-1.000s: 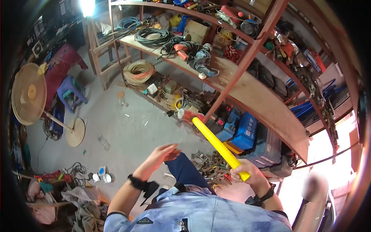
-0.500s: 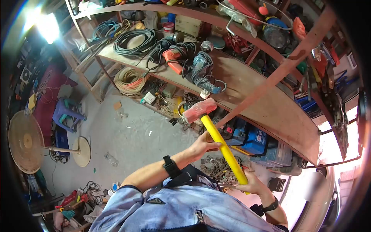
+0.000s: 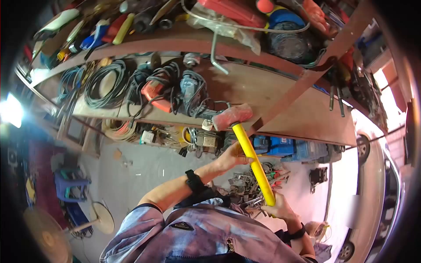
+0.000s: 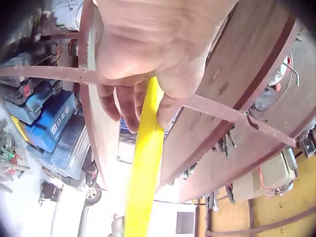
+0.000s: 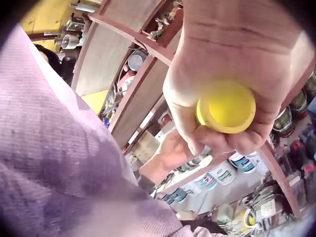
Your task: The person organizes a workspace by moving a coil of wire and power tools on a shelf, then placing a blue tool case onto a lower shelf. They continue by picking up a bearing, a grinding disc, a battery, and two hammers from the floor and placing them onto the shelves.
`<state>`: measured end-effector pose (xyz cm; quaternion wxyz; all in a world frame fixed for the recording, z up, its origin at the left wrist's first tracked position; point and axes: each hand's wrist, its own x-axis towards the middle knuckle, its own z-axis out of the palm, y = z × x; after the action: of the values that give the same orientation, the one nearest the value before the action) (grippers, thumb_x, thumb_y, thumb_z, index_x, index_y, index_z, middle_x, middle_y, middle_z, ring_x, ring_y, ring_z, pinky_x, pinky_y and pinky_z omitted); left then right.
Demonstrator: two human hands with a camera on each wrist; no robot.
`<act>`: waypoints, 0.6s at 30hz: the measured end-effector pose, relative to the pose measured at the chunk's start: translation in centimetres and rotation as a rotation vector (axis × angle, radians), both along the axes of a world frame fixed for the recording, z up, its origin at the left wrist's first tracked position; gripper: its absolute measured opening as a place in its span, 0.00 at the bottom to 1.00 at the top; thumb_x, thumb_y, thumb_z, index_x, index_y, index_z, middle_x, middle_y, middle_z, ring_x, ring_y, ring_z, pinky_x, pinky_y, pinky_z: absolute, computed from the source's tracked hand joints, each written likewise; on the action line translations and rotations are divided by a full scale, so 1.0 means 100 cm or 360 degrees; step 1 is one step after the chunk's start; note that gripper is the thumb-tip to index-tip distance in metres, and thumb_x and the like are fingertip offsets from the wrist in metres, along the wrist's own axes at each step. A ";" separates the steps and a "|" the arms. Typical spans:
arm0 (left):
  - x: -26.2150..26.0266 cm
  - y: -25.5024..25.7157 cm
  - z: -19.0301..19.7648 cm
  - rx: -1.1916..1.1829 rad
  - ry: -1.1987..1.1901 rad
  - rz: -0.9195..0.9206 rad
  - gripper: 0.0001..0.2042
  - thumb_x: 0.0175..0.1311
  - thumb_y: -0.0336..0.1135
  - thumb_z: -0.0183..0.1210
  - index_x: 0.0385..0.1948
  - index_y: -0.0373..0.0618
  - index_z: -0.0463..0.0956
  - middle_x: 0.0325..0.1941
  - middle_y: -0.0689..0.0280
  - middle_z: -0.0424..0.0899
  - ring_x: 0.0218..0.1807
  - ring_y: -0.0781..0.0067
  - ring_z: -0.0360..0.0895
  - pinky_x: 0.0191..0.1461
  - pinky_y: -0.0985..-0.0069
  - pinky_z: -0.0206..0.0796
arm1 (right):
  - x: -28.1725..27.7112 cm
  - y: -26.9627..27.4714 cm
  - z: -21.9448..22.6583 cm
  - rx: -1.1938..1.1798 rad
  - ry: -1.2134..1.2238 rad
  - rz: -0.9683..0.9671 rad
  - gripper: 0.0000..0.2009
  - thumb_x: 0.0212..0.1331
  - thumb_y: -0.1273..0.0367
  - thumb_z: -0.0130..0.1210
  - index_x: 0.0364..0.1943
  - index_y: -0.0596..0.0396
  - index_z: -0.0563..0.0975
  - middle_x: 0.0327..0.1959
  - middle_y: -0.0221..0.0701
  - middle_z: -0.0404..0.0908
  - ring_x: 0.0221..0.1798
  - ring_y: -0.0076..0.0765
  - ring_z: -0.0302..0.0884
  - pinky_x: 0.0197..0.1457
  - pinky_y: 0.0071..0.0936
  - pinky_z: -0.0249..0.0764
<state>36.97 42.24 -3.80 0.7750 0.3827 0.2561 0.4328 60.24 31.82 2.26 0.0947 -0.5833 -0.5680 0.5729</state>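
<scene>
gripping the hammer (image 3: 259, 176) by its butt (image 5: 224, 111) with the right hand (image 3: 283, 208), pinching it halfway up with the left hand (image 3: 231, 159), aslant before the shelf (image 3: 315, 107); steer the head (image 3: 233, 116) clear (power tools (image 3: 190, 90) behind).

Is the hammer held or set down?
Held: the right hand grips the yellow handle at its end, the left hand nearer the red head.

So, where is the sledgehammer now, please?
Right of centre in the head view: the left hand and right hand hold the sledgehammer, its head in front of a wooden shelf.
</scene>
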 end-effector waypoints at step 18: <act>0.037 -0.054 -0.028 -0.0301 -0.0073 -0.1489 0.20 0.50 0.29 0.57 0.47 0.45 0.62 0.43 0.70 0.72 0.45 0.80 0.69 0.43 0.84 0.62 | -0.055 -0.186 0.013 -0.0410 0.0196 -0.1171 0.17 0.37 0.74 0.61 0.34 0.59 0.68 0.21 0.26 0.69 0.20 0.20 0.68 0.23 0.18 0.65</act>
<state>40.66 36.84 -6.63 0.9235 0.3752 0.0775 0.0205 54.72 13.26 3.51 0.2537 -0.7196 -0.2377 0.6011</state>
